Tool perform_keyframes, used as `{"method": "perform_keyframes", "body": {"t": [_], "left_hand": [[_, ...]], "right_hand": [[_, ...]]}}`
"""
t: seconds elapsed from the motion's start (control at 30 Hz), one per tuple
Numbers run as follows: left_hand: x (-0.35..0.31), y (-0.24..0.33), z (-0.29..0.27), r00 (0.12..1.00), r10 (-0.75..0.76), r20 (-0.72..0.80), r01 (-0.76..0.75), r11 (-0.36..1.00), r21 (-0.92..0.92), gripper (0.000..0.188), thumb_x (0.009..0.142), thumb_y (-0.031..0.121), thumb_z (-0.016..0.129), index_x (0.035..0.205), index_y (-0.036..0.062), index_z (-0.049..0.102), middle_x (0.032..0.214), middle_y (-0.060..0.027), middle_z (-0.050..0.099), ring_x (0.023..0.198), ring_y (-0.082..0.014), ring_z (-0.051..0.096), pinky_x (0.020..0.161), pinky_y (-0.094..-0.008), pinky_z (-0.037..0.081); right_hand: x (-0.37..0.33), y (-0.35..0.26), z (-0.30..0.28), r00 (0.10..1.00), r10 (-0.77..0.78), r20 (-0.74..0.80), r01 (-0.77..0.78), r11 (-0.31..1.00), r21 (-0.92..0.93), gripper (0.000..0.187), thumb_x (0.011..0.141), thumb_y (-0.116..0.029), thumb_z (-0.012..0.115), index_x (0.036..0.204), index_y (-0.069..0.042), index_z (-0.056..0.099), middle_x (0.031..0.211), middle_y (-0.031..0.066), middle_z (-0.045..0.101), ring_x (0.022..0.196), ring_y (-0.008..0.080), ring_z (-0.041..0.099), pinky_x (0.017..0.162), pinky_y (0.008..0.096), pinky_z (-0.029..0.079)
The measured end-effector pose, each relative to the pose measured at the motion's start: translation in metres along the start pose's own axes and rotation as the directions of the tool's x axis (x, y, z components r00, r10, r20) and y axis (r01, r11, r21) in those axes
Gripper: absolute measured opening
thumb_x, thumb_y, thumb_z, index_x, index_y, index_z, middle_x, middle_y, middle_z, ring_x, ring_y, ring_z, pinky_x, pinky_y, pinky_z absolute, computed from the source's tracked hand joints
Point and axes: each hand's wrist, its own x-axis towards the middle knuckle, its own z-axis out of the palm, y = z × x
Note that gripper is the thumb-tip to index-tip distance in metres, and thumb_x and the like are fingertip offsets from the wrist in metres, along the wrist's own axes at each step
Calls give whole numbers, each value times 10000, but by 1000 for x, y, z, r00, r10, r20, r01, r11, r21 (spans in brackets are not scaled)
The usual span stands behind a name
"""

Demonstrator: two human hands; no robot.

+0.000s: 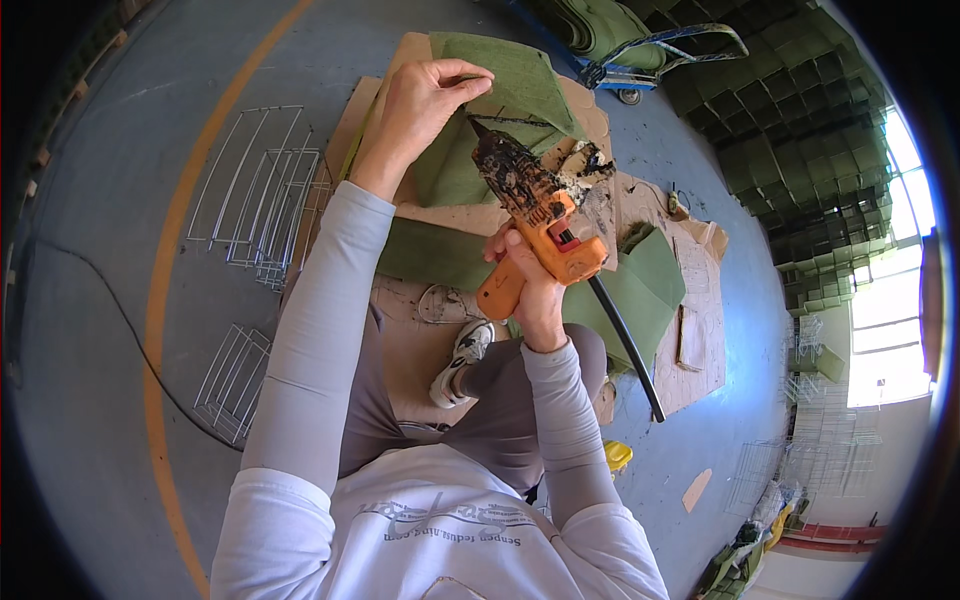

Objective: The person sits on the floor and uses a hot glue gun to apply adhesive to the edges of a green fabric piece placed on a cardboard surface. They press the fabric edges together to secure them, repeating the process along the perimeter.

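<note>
My right hand (537, 292) grips an orange hot glue gun (566, 250) by its handle. The gun's front is caked with black glue, and its nozzle points up and left over green felt. From its back sticks a long black glue stick (628, 350). My left hand (425, 105) is closed in a pinch, thumb against forefinger, over a green felt panel (500, 62); what lies between the fingertips is too small to make out. A dark line of glue (520, 122) runs along the felt close to the nozzle.
Cardboard sheets (705, 340) smeared with glue cover the floor, with more green felt (640, 300) at right. Wire racks (265, 200) stand at left, beside a black cable (120, 315). A blue trolley (640, 60) carries felt rolls. Stacked green felt boxes (780, 150) line the right.
</note>
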Motion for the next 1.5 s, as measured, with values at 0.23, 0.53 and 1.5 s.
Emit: {"method": "perform_keyframes", "body": {"t": [0.23, 0.53, 1.5], "left_hand": [[-1, -2, -1, 1000, -11, 0, 11, 1000, 15, 176, 836, 138, 682, 958, 15, 713, 851, -77, 704, 783, -96, 629, 743, -216, 477], [-3, -3, -3, 999, -31, 4, 31, 999, 38, 176, 843, 137, 675, 961, 11, 711, 850, -73, 703, 785, -94, 626, 742, -215, 474], [-18, 23, -26, 934, 282, 218, -346, 865, 364, 122, 799, 53, 664, 910, 21, 706, 936, -53, 677, 885, -177, 616, 760, -275, 511]], "right_hand": [[0, 4, 0, 999, -12, -36, 13, 999, 31, 187, 872, -142, 620, 993, -17, 550, 792, 45, 560, 725, 160, 555, 667, 298, 442], [0, 6, -7, 997, -2, -80, 8, 997, 80, 172, 867, -130, 593, 984, -21, 532, 785, 44, 535, 725, 172, 547, 668, 305, 430], [-23, -18, -64, 957, -182, -228, 220, 963, 157, 356, 880, -222, 509, 1127, 33, 479, 1063, 199, 581, 1062, 362, 577, 920, 493, 460]]}}
